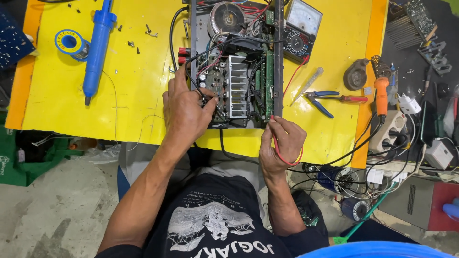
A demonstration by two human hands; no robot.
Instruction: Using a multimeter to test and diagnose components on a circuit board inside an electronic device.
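Nearest the wearer, the right hand (282, 143) sat just off the near edge of the open amplifier chassis (234, 62), fingers pinched around a thin red probe lead (276, 143) whose tip touched the chassis's near right corner; the slack wire looped below the palm, apparently so the tip could be steered like a pen. Left of it, the left hand (184, 112) lay over the chassis's near left corner, fingertips closed on a black probe tip pressed among the small components, the palm seemingly braced on the metal frame for steadiness.

Inside the chassis, a ribbed silver heatsink (237, 86) stood beside green circuit boards, with a round wound transformer (226, 16) at the far end and a tangle of black and red wires over all. At the chassis's far right corner leaned an analogue multimeter (300, 31), dial facing the wearer. Right of the chassis lay blue-handled pliers (319, 99) and a red-handled screwdriver (351, 99). Well left of it rested a long blue plastic desoldering pump (97, 45) and a solder spool (71, 43) on the glossy yellow table cover (138, 86).
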